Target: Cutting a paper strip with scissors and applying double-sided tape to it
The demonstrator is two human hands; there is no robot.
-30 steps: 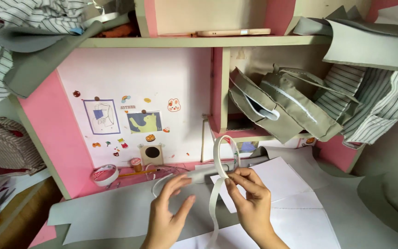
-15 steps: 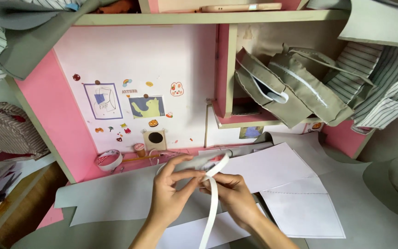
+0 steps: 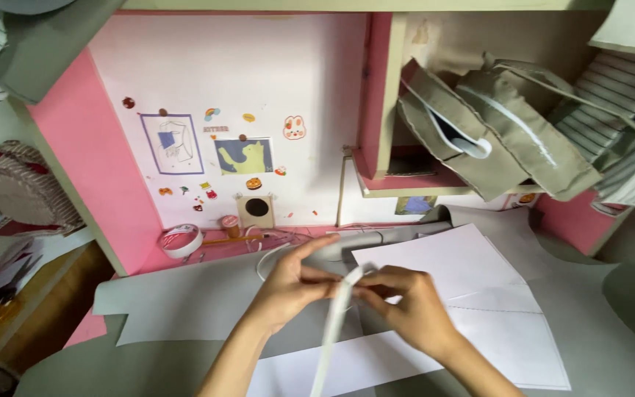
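Observation:
Both of my hands meet at the middle of the desk and pinch the top end of a white strip (image 3: 332, 331) that hangs down toward me. My left hand (image 3: 288, 283) grips it with thumb and fingers, the index finger stretched out over it. From the other side, the fingertips of my right hand (image 3: 409, 305) hold the same end. Under the hands lie grey fabric (image 3: 185, 301) and white paper pattern sheets (image 3: 472, 294).
A roll of white tape (image 3: 180, 240), a small spool (image 3: 229, 224) and loose thread lie at the back of the pink desk. Grey fabric pieces (image 3: 494, 140) are stacked in the right cubby, striped cloth (image 3: 633, 132) at far right. A woven bag (image 3: 16, 187) sits left.
The looped strip that was held up in front of the wall has been lowered and folded flat between both hands. The view has tilted down toward the desk.

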